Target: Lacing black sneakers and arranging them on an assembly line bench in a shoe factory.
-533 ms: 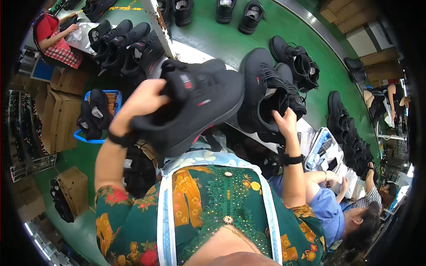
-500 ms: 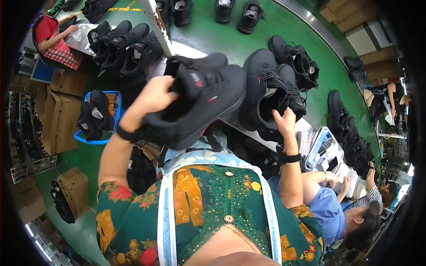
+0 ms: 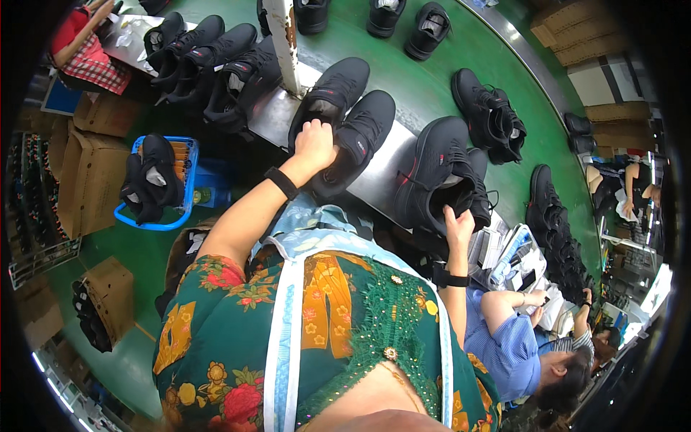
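Pair of black knit-mesh sneakers (image 3: 344, 119), heels hidden under left hand (image 3: 314, 144) whose fingers clasp them on the steel counter (image 3: 385, 176); right hand (image 3: 458, 225) fingers pinching another black sneaker pair (image 3: 443, 169), grip partly obscured.

The person wears a green floral top (image 3: 230, 338) with a pale blue-edged strap and black wristbands (image 3: 281, 183) on both wrists.

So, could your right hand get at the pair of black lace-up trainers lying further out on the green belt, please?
Probably not yet: the right hand grips another black shoe, and those trainers lie beyond it.
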The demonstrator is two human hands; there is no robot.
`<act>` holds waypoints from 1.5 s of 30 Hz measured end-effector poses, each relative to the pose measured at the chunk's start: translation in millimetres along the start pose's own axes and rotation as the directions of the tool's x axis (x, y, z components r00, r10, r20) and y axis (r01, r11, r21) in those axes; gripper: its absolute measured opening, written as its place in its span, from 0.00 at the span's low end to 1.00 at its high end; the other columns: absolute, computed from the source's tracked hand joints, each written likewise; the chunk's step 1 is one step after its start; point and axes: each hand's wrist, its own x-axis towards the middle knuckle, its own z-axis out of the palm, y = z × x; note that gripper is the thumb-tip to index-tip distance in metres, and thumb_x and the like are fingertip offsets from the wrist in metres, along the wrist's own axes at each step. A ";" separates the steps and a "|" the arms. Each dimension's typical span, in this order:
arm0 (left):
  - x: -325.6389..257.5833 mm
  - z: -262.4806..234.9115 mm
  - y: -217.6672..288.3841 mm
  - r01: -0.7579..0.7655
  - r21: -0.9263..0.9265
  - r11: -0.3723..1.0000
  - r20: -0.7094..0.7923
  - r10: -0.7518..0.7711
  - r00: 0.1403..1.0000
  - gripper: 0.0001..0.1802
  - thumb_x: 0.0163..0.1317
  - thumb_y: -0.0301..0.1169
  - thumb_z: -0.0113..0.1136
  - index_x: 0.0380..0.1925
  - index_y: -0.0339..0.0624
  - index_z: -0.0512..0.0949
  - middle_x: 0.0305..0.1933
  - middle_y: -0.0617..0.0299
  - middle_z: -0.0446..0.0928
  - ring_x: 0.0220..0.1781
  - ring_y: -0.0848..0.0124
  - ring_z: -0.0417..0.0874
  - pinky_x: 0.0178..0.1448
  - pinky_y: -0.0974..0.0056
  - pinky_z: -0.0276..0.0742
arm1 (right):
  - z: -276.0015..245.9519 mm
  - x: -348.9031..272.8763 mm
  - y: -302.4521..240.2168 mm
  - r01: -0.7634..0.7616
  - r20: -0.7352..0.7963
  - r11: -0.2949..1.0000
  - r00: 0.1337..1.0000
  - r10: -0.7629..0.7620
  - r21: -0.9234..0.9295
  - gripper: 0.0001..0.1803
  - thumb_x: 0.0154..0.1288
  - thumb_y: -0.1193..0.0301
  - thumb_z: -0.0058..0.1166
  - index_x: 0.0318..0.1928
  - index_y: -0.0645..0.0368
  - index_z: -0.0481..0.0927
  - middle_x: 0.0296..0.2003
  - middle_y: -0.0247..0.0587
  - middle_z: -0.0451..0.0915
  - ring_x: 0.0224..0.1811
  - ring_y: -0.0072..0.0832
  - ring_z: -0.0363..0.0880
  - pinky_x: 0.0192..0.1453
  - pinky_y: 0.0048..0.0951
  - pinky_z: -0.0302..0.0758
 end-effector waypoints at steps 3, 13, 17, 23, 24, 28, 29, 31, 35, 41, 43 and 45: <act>-13.4 -27.8 2.0 -0.132 -0.031 0.991 -0.121 0.127 0.984 0.18 0.47 0.33 0.63 0.36 0.35 0.71 0.39 0.49 0.69 0.43 0.53 0.71 0.46 0.55 0.70 | -4.3 -3.1 -2.4 0.035 -0.015 0.996 0.999 -0.034 0.079 0.19 0.50 0.63 0.60 0.27 0.70 0.73 0.26 0.56 0.78 0.30 0.42 0.79 0.36 0.35 0.72; -80.1 -12.3 -0.6 -0.225 -0.341 0.913 0.013 0.244 0.970 0.09 0.55 0.34 0.55 0.27 0.38 0.75 0.33 0.48 0.64 0.29 0.52 0.73 0.34 0.53 0.72 | 26.3 -40.6 -154.1 0.594 0.205 0.761 0.736 -0.645 0.261 0.11 0.56 0.70 0.53 0.40 0.58 0.79 0.27 0.46 0.77 0.31 0.41 0.78 0.35 0.36 0.74; -80.7 -14.8 -7.8 -0.238 -0.425 0.874 0.160 0.331 0.930 0.07 0.55 0.31 0.54 0.26 0.38 0.74 0.33 0.48 0.65 0.27 0.53 0.74 0.33 0.55 0.72 | 105.2 -54.7 -165.3 0.543 0.471 0.823 0.777 -0.418 -0.166 0.09 0.55 0.66 0.54 0.33 0.58 0.78 0.26 0.47 0.77 0.30 0.42 0.78 0.34 0.38 0.74; -56.6 -16.1 -9.4 -0.221 -0.352 0.909 -0.134 0.185 0.974 0.13 0.55 0.32 0.57 0.34 0.33 0.70 0.36 0.46 0.74 0.31 0.52 0.78 0.33 0.56 0.74 | 94.0 -35.5 -163.3 0.394 0.613 0.884 0.641 -0.461 0.253 0.09 0.58 0.67 0.51 0.28 0.61 0.76 0.21 0.41 0.76 0.23 0.35 0.76 0.28 0.32 0.71; -49.9 -11.7 -11.7 -0.218 -0.363 0.906 -0.118 0.188 0.975 0.13 0.55 0.32 0.57 0.34 0.33 0.70 0.36 0.46 0.74 0.31 0.52 0.78 0.33 0.56 0.74 | 76.0 -34.2 -160.8 -0.076 0.724 0.893 0.618 -0.307 0.444 0.09 0.60 0.68 0.50 0.29 0.61 0.76 0.21 0.35 0.74 0.22 0.28 0.73 0.28 0.29 0.70; -35.8 1.2 -33.7 -0.294 -0.164 0.942 0.137 0.317 0.938 0.11 0.59 0.36 0.51 0.26 0.40 0.72 0.23 0.52 0.76 0.26 0.54 0.79 0.29 0.55 0.75 | 22.2 -56.8 -133.0 -0.254 0.794 0.843 0.537 -0.285 0.474 0.09 0.64 0.70 0.46 0.28 0.59 0.74 0.24 0.26 0.70 0.23 0.11 0.61 0.25 0.18 0.62; -37.2 0.0 -42.1 -0.335 -0.151 0.930 0.153 0.357 0.922 0.10 0.59 0.35 0.51 0.25 0.41 0.73 0.24 0.52 0.77 0.27 0.55 0.80 0.29 0.55 0.75 | 22.0 -70.2 -122.9 -0.001 0.731 0.901 0.585 -0.352 0.434 0.10 0.61 0.71 0.46 0.25 0.62 0.73 0.22 0.33 0.73 0.23 0.22 0.69 0.28 0.26 0.68; -39.0 -6.6 -58.0 -0.419 -0.074 0.905 0.403 0.412 0.817 0.09 0.57 0.35 0.51 0.24 0.42 0.74 0.24 0.53 0.77 0.28 0.56 0.80 0.29 0.55 0.75 | 24.2 -82.8 -101.6 0.219 0.684 0.973 0.721 -0.107 -0.079 0.08 0.58 0.74 0.48 0.24 0.63 0.74 0.23 0.43 0.75 0.28 0.36 0.75 0.33 0.34 0.70; -29.8 -26.1 -69.8 -0.534 0.064 0.843 0.529 0.425 0.735 0.09 0.56 0.33 0.51 0.24 0.42 0.76 0.23 0.53 0.78 0.28 0.56 0.81 0.31 0.55 0.75 | 44.1 -79.1 -99.0 0.257 0.351 0.966 0.908 -0.228 -0.035 0.05 0.54 0.73 0.53 0.29 0.61 0.75 0.25 0.46 0.73 0.33 0.45 0.73 0.37 0.37 0.71; -48.7 -36.1 -37.4 -0.165 -0.239 0.957 0.276 0.230 0.933 0.27 0.53 0.39 0.59 0.49 0.33 0.67 0.37 0.44 0.74 0.38 0.49 0.77 0.41 0.54 0.73 | 78.2 -49.7 -186.2 0.494 0.257 0.869 0.842 -0.474 -0.016 0.27 0.47 0.71 0.60 0.52 0.50 0.72 0.28 0.43 0.69 0.34 0.39 0.71 0.39 0.37 0.70; -44.6 -25.3 -22.8 -0.209 -0.284 0.936 0.105 0.247 0.963 0.29 0.53 0.37 0.58 0.52 0.31 0.63 0.39 0.41 0.74 0.39 0.46 0.76 0.41 0.52 0.73 | 87.0 -39.3 -199.2 0.560 0.215 0.828 0.807 -0.549 0.013 0.25 0.47 0.72 0.58 0.50 0.50 0.73 0.28 0.43 0.70 0.33 0.40 0.72 0.36 0.37 0.71; -33.2 -11.8 -12.0 -0.073 -0.452 0.889 0.133 0.148 0.980 0.19 0.54 0.27 0.51 0.45 0.32 0.64 0.39 0.37 0.73 0.39 0.41 0.75 0.42 0.48 0.72 | 87.7 -27.2 -197.4 0.627 0.163 0.779 0.767 -0.620 0.013 0.23 0.47 0.73 0.56 0.49 0.49 0.74 0.27 0.42 0.71 0.32 0.40 0.74 0.34 0.37 0.72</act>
